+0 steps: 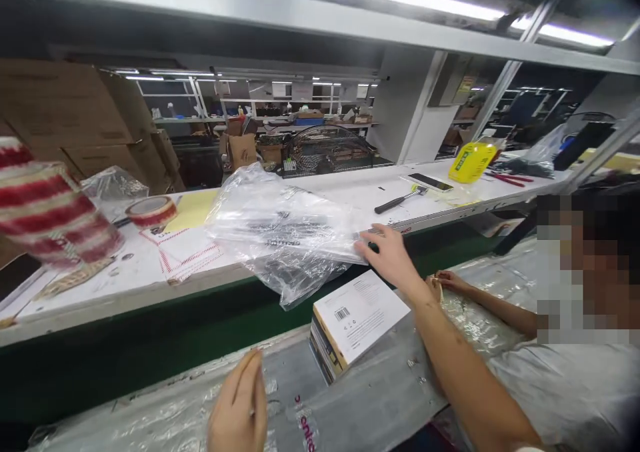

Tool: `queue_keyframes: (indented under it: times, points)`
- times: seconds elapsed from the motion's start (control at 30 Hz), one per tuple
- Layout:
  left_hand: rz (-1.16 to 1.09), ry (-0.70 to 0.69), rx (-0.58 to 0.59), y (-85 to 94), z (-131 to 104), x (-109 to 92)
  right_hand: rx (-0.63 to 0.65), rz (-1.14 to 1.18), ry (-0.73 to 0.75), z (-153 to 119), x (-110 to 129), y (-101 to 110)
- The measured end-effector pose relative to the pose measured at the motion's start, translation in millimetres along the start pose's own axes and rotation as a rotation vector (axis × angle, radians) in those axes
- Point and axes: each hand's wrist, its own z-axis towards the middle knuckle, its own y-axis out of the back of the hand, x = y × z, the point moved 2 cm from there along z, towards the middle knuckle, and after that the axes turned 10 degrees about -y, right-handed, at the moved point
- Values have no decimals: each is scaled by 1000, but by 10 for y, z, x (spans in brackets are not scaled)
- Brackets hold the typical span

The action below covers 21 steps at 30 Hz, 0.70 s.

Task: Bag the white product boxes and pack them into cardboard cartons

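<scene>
At the near edge of the white shelf lies a pile of clear plastic bags (pixel 285 225) with dark print, part of it hanging over the edge. My right hand (pixel 393 255) reaches up to the pile's right end, with thumb and fingertips pinching the edge of the bags. Below it, a stack of boxes (pixel 363 312) with a white, barcoded top stands on the plastic-covered work surface (pixel 370 392). Left of that stack is my left hand (pixel 240 405), fingers stretched out and held together, touching nothing that I can see.
A red-and-white striped roll (pixel 55 212) and a tape roll (pixel 150 211) sit at left on the shelf. Farther right are a black-handled tool (pixel 395 204), a phone (pixel 430 182) and a yellow bottle (pixel 473 162). Another person's hand (pixel 450 280) works close by on the right.
</scene>
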Motion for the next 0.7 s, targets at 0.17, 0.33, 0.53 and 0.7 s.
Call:
queue_keyframes:
  times: [0.17,0.33,0.53,0.7]
  points:
    - [-109,-510,117,-335,1023,-870,-159,210,-118,86,21,-72]
    - [6,-751,237,-805,1436,-1176,-89,388,-153,262,391,103]
    - [181,-839,216,-1118,2039,-1170,-147,19,112,882,1098,547]
    - [156,-876,157,-1132,2210,-1076,-293,1,213,1039,1468,1023]
